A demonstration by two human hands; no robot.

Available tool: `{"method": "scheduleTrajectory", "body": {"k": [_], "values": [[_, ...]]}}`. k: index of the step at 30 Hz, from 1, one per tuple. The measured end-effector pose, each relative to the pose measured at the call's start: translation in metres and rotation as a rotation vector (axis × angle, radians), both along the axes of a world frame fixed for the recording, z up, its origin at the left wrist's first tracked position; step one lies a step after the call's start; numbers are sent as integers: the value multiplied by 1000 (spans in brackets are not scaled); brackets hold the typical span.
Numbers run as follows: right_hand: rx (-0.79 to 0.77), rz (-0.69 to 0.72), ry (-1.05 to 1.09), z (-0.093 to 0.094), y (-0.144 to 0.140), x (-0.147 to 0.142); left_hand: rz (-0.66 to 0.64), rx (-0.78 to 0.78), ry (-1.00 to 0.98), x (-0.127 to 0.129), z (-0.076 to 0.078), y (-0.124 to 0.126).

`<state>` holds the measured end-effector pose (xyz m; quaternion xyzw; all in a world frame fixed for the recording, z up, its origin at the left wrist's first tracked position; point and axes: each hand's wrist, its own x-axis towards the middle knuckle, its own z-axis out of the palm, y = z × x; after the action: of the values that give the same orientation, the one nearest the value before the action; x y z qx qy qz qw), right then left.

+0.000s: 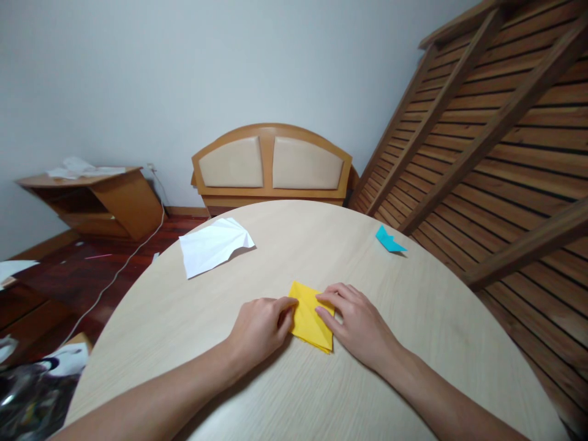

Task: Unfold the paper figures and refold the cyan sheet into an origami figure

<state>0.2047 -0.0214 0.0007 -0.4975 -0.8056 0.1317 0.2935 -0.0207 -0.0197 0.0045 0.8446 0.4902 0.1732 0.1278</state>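
Observation:
A yellow sheet of paper (310, 321), folded into a small layered square with diagonal creases, lies on the round table between both hands. My left hand (263, 327) pinches its left edge between thumb and curled fingers. At the right edge, my right hand (358, 321) holds the paper, with thumb and forefinger tips resting on its upper face. The lower edge shows several layers slightly apart. What the fingers do beneath the paper is hidden.
A creased white sheet (215, 246) lies at the table's back left, and a folded blue paper piece (389, 240) at the back right. Beyond the pale round table (294, 233) stands a padded headboard (271, 160). Wooden slats (500, 141) lean on the right; a low cabinet (122, 205) stands left.

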Motion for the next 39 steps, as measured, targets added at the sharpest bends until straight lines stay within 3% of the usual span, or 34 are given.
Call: {"method": "scheduleTrajectory", "body": {"k": [3, 7, 11, 18, 27, 39], "values": [[-39, 72, -88, -4, -6, -1, -64, 31, 48, -1, 5, -1], [-44, 172, -169, -9, 4, 11, -306, 115, 5, -7, 12, 0], [20, 209, -208, -8, 15, 21, -433, 60, 54, -12, 13, 3], [1, 353, -169, 6, 3, 15, -413, 96, 113, -11, 11, 6], [4, 367, -173, 3, 5, 12, -428, 126, 87, -7, 7, 6], [-47, 172, -239, 4, 8, 17, -174, 140, 14, 7, -10, 9]]}}
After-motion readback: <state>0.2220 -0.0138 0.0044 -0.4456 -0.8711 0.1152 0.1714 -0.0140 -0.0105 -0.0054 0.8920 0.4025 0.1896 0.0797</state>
